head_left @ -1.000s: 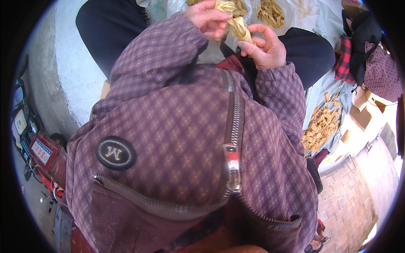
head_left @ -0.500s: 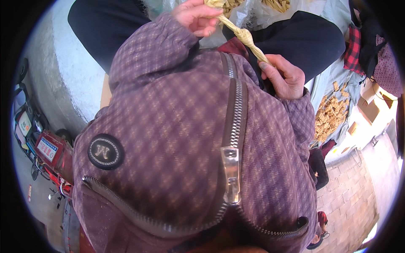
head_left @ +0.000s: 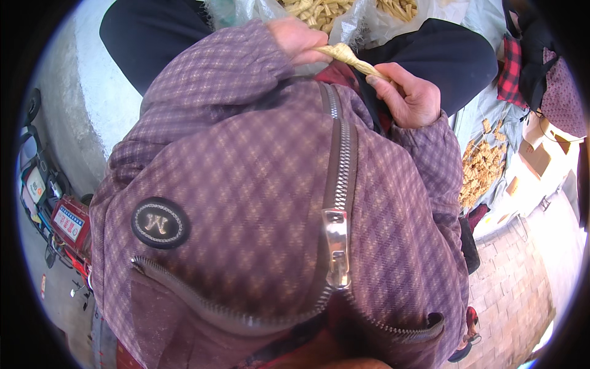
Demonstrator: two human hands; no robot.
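A pale yellow, twisted strip with a knot in its middle (head_left: 344,54) is stretched between my two hands, over my lap. My left hand (head_left: 297,39) is closed round its left end, which the fingers hide. The strip's lower right end is pinched between thumb and forefinger of my right hand (head_left: 410,93). The strip slants down from left to right, and its knot shows in the gap between the hands. I cannot tell what the strip is made of.
Clear plastic bags with yellow knotted pieces (head_left: 319,13) lie beyond my lap. Small brown pieces (head_left: 483,171) are heaped on sheeting at the right, near an open cardboard box (head_left: 534,158). My crossed legs (head_left: 439,64) flank the work. A red vehicle (head_left: 72,222) stands at the far left.
My left hand has come down and turned, its fingers now closed over the strip's end. My right hand has risen slightly. Less of the strip shows between them.
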